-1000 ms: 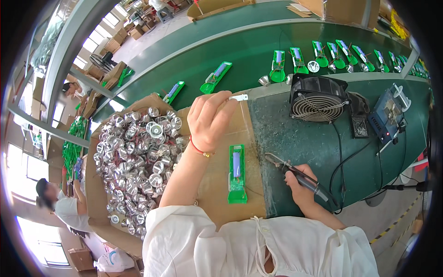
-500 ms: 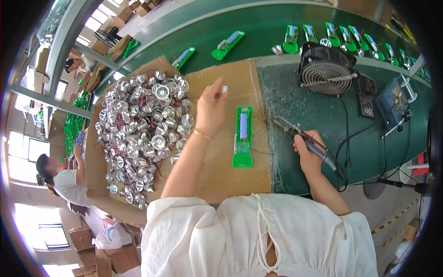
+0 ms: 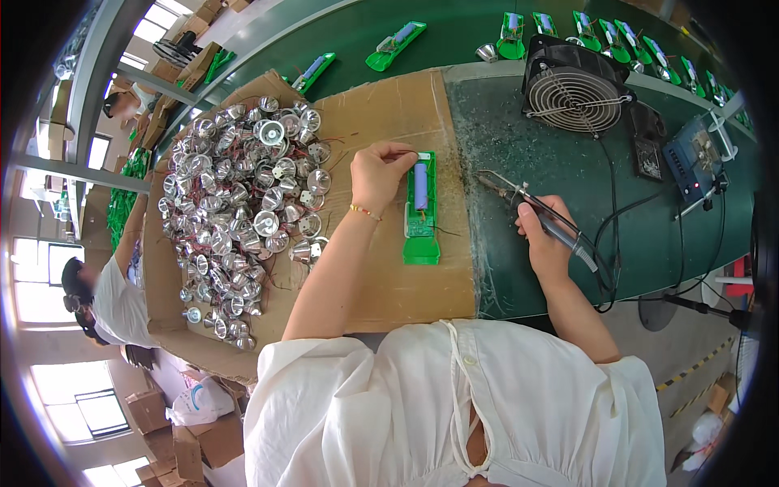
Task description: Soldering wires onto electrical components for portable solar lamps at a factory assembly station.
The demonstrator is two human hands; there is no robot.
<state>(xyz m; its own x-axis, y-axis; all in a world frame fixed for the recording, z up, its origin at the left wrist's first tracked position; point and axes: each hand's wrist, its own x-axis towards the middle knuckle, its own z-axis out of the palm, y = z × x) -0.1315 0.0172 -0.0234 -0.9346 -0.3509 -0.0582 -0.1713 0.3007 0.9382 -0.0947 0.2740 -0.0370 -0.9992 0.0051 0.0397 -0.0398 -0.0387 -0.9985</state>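
Note:
A green plastic housing (image 3: 422,252) lies lengthwise on the cardboard before me, with a purple cylindrical battery (image 3: 420,187) and a small circuit board inside it. At its far end my left hand (image 3: 377,176) pinches a small white part (image 3: 423,156), the fingertips partly hiding it. My right hand (image 3: 548,239) is wrapped round the handle of a soldering iron (image 3: 557,233), its tip pointing away to the left over the green mat, apart from the housing. A thin dark wire sticks out to the right of the housing.
Silver reflector cups (image 3: 235,203) with red wires fill a cardboard box (image 3: 174,329) at left. A fan (image 3: 574,89) and a blue soldering station (image 3: 696,172) stand at far right, with cables trailing. More green housings (image 3: 511,40) line the back. Another person (image 3: 122,300) works at left.
My left hand has brought the white part down to the far end of the housing. The soldering iron stays about where it was in my right hand. The whole view has shifted slightly.

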